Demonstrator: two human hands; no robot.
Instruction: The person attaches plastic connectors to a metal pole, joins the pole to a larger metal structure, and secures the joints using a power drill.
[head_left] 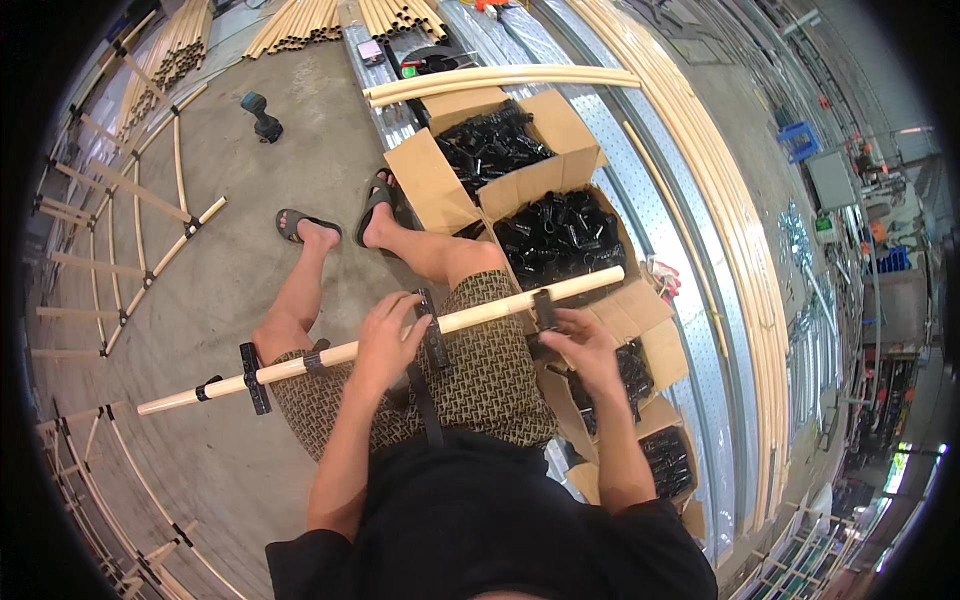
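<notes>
A long cream pipe (pixel 485 314) lies aslant across my lap, its right end higher in view. My left hand (pixel 385 342) closes round it, fingers and thumb against a long black pipe fitting (pixel 433 330) set crosswise. Further left on the pipe sit a similar crosswise fitting (pixel 255 378) and two smaller black clamps, one by my knee and one near the left end. At the right part of the pipe, the thumb and fingers of my right hand (pixel 585 352) are on a short black fitting (pixel 544 310); the palm side is partly hidden.
Open cardboard boxes (pixel 436 182) heaped with black fittings (pixel 560 235) stand to my right. Beyond them long cream pipes (pixel 735 240) lie in a bundle. A cordless drill (pixel 262 118) stands on the concrete floor. Assembled pipe frames (pixel 148 278) occupy the left.
</notes>
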